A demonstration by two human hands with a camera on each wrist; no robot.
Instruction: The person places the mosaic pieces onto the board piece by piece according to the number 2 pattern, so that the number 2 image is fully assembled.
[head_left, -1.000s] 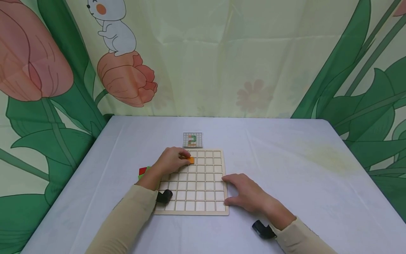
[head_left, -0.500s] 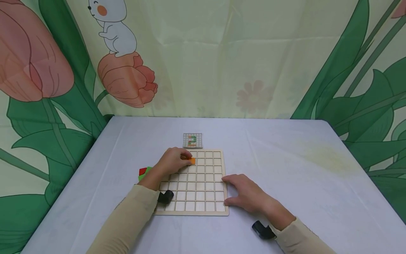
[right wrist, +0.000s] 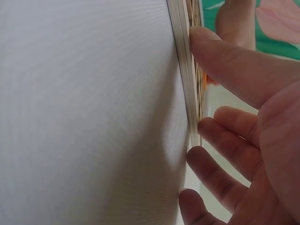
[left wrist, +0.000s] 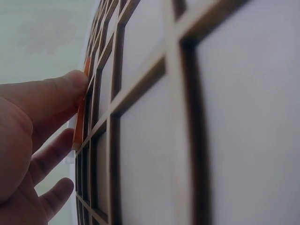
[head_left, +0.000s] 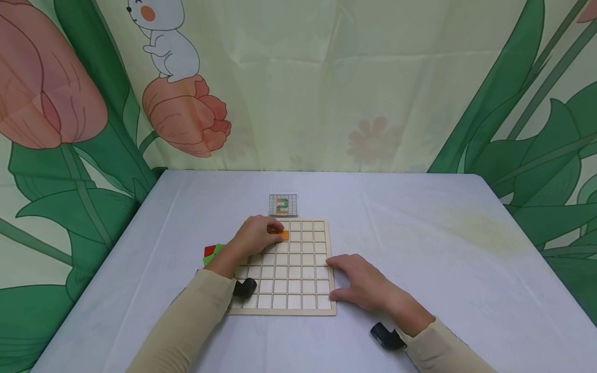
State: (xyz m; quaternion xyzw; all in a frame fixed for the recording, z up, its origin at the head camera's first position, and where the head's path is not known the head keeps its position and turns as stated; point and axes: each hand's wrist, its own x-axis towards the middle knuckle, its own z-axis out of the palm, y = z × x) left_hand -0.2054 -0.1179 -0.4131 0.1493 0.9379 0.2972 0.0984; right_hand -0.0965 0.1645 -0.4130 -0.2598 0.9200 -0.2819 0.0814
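Observation:
A wooden grid board (head_left: 295, 272) with pale square cells lies on the white-covered table. Over its far part, my left hand (head_left: 256, 235) pinches an orange tile (head_left: 285, 235) between thumb and fingers. In the left wrist view this orange tile (left wrist: 79, 124) is thin and lies against the grid strips, the thumb on it. My right hand (head_left: 366, 285) touches the board's right edge, fingers and thumb spread apart along it. In the right wrist view the fingertips and thumb rest at the board's side (right wrist: 186, 89). My left forearm hides part of the board's left side.
A small gridded card (head_left: 283, 205) with a coloured figure like a 2 lies just beyond the board. Red and green tiles (head_left: 212, 252) sit left of the board, partly behind my left wrist. A printed cloth (head_left: 298, 103) hangs behind the table.
My left hand has slid slightly to the right with the orange tile. My right hand has stayed at the board's edge.

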